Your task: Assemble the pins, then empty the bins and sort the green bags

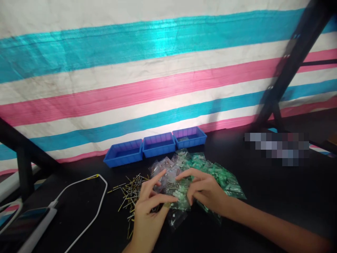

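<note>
My left hand [151,207] is over the near left side of a heap of small clear plastic bags. Its index finger and thumb are spread apart, and the thumb tip touches a bag. Across from it, my right hand [206,189] has its index finger reaching out and its other fingers curled in at the edge of a small plastic bag [181,198]. Thin metal pieces [172,185] show between the hands. Left of the heap lies a loose pile of thin silver and gold-coloured metal rods [134,189], partly hidden by my left hand.
Three blue plastic bins [123,160] stand in a row behind the heap; the right one holds a small bag. Green-tinted bags [226,179] spread to the right. A white cable [101,203] and a phone-like device [37,225] lie left. Black frame legs [286,73] flank the black table.
</note>
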Available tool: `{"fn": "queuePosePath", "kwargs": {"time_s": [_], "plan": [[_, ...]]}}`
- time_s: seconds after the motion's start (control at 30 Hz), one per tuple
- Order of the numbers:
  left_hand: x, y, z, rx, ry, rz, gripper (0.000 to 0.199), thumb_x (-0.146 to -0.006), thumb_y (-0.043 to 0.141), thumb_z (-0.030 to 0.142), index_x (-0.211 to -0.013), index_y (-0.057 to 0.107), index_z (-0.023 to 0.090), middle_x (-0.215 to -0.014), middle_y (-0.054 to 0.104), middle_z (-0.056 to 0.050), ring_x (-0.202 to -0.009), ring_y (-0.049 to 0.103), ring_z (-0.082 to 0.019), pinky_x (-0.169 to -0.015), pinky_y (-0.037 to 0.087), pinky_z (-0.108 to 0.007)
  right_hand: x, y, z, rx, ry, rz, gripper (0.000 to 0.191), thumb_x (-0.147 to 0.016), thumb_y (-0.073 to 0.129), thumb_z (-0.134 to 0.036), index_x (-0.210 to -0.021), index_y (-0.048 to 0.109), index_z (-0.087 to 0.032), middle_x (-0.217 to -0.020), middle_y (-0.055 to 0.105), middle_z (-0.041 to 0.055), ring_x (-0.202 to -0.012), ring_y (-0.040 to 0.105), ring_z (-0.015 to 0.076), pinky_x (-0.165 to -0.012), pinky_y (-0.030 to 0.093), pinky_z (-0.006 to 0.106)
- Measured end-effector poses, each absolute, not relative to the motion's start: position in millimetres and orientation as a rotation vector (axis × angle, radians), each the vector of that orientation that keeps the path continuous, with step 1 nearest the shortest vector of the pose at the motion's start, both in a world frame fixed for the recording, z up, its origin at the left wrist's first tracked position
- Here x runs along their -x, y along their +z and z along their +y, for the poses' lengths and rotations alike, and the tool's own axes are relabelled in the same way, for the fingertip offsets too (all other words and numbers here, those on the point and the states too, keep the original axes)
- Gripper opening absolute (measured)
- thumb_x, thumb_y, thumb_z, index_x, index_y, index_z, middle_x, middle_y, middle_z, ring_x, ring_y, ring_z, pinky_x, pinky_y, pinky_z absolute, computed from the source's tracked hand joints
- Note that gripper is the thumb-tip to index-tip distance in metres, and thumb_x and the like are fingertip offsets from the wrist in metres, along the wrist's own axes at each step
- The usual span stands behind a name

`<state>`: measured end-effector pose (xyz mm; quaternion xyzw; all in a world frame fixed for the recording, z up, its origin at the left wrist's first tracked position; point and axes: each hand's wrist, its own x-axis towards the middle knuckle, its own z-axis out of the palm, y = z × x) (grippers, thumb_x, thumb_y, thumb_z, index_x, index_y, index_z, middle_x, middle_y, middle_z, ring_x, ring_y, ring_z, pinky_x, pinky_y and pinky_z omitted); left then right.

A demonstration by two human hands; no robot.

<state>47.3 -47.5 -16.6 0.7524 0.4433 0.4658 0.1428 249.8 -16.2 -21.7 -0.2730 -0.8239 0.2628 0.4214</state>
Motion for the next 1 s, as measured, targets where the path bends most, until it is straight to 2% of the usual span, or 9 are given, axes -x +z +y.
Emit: {"fn": "queuePosePath", "kwargs": {"time_s": [0.2,0.3,0.4,0.47,0.57,0.67,0.77,0.9,1.0], "plan": [[-50.6,-17.1,-49.7,-2.12,1.379,1.354,0.016,-0.076,0.061,0.021,-0.071,0.073,0.03,-0.115,0.059,-0.005,-0.08,0.051,-0.019,-0.066,0.047,-0.031,-254.7,-21.3,-17.0,0.685,0.458,-2.184,0.032,-0.078,0.043,-0.003,-0.062,0.062,-0.022,-0.108,0.063,0.0015,-0.09,0.061,0.0153,-0.076,0.047,0.025],[-54.7,-15.4,-51.5,-1.96,1.414,1.392,0.017,-0.076,0.061,0.024,-0.091,0.07,0.027,-0.112,0.059,-0.007,-0.069,0.052,-0.016,-0.056,0.045,-0.026,-251.3,-20.3,-18.7,0.851,0.725,-2.06,0.022,-0.079,0.046,-0.008,-0.063,0.053,-0.021,-0.076,0.065,-0.001,-0.069,0.064,0.0132,-0.065,0.048,0.023],[-58.0,-11.6,-52.5,-1.806,1.508,1.405,0.026,-0.078,0.059,0.027,-0.104,0.063,0.024,-0.114,0.055,-0.008,-0.066,0.052,-0.013,-0.051,0.043,-0.023,-249.1,-18.2,-11.6,0.965,0.953,-1.848,0.016,-0.083,0.052,-0.023,-0.069,0.043,-0.021,-0.055,0.052,-0.006,-0.047,0.057,0.0109,-0.047,0.044,0.02],[-58.8,-8.6,-52.7,-1.757,1.529,1.386,0.025,-0.08,0.056,0.027,-0.104,0.061,0.024,-0.111,0.054,-0.008,-0.068,0.052,-0.013,-0.051,0.043,-0.022,-254.0,-16.0,1.4,1.0,0.963,-1.703,0.019,-0.083,0.054,-0.033,-0.076,0.041,-0.022,-0.055,0.049,-0.007,-0.045,0.057,0.0114,-0.045,0.043,0.021],[-58.6,-6.2,-52.6,-1.745,1.49,1.358,0.02,-0.082,0.053,0.026,-0.1,0.06,0.022,-0.106,0.053,-0.007,-0.068,0.052,-0.013,-0.051,0.042,-0.021,-274.1,-14.1,31.3,1.05,0.874,-1.492,0.025,-0.08,0.056,-0.04,-0.09,0.042,-0.021,-0.063,0.057,-0.0039,-0.05,0.06,0.0146,-0.049,0.046,0.024],[-57.5,-7.1,-52.1,-1.77,1.452,1.326,0.017,-0.084,0.049,0.026,-0.095,0.06,0.021,-0.105,0.052,-0.008,-0.068,0.052,-0.013,-0.051,0.042,-0.022,-299.3,-14.4,63.6,1.229,0.722,-1.376,0.032,-0.082,0.051,-0.04,-0.103,0.049,-0.017,-0.077,0.066,0.0062,-0.07,0.066,0.022,-0.063,0.05,0.031],[-55.5,-8.9,-50.7,-1.799,1.432,1.324,0.016,-0.084,0.047,0.026,-0.092,0.06,0.02,-0.104,0.052,-0.008,-0.067,0.053,-0.013,-0.052,0.042,-0.023,-311.0,-12.7,90.0,1.276,0.578,-1.45,0.032,-0.085,0.043,-0.037,-0.1,0.06,-0.015,-0.093,0.068,0.0101,-0.084,0.065,0.0241,-0.078,0.048,0.035],[-51.6,-9.6,-47.9,-1.811,1.437,1.368,0.016,-0.085,0.046,0.027,-0.092,0.059,0.021,-0.108,0.051,-0.008,-0.067,0.054,-0.013,-0.054,0.042,-0.024,-299.4,-5.0,118.4,1.506,0.325,-1.523,0.036,-0.086,0.038,-0.032,-0.101,0.066,-0.014,-0.09,0.07,0.0088,-0.087,0.065,0.0252,-0.076,0.049,0.034],[-49.2,-9.6,-45.9,-1.822,1.438,1.375,0.016,-0.087,0.044,0.026,-0.093,0.057,0.021,-0.11,0.049,-0.008,-0.074,0.055,-0.015,-0.056,0.042,-0.024,-285.0,-1.6,137.2,1.6,0.257,-1.549,0.032,-0.083,0.044,-0.028,-0.099,0.068,-0.016,-0.093,0.07,0.0095,-0.093,0.062,0.0272,-0.079,0.046,0.036]]}}
